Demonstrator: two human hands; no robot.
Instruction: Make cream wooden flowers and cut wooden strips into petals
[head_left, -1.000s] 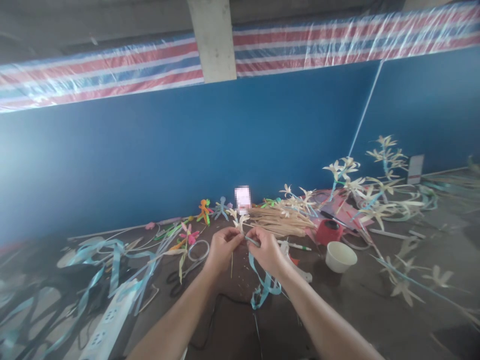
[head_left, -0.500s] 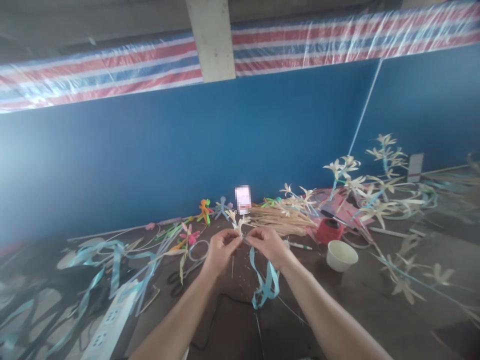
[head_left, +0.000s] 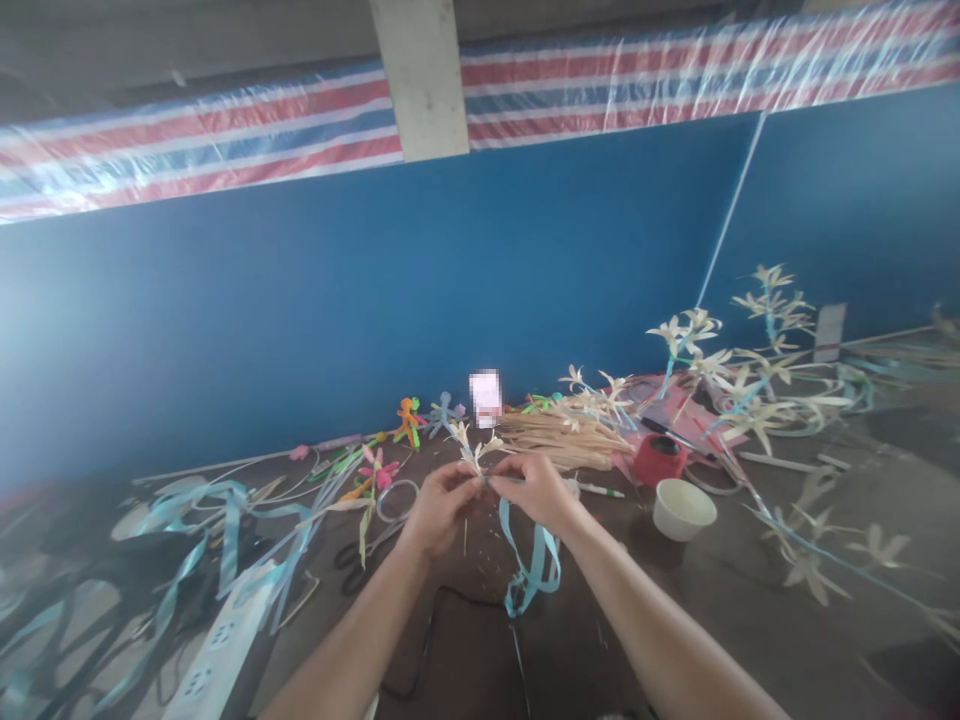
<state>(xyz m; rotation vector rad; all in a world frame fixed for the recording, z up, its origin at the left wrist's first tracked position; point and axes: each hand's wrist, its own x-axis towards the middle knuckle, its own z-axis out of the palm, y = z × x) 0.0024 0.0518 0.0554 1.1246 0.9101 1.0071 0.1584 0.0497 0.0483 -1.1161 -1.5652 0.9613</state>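
Observation:
My left hand (head_left: 444,508) pinches the base of a small cream artificial flower (head_left: 471,450), its narrow petals rising above the fingertips. Close against it, my right hand (head_left: 538,492) is closed on a light blue ribbon (head_left: 538,575) at the flower's stem. The ribbon hangs below my right hand in loose loops down to the dark table. My fingertips cover the spot where ribbon and stem meet. Left of my left hand lie black-handled scissors (head_left: 351,568) and a ring-shaped roll of tape (head_left: 397,502).
A white bowl (head_left: 684,510) and a red round object (head_left: 660,460) stand to the right. Behind are pale strips (head_left: 562,442) and finished flower sprays (head_left: 694,335). A power strip (head_left: 225,640) and tangled blue ribbons (head_left: 176,590) lie left. A blue wall (head_left: 337,300) closes the back.
The flower has tilted slightly left, and my right hand has shifted a little left towards my left hand. The ribbon loops have swung slightly.

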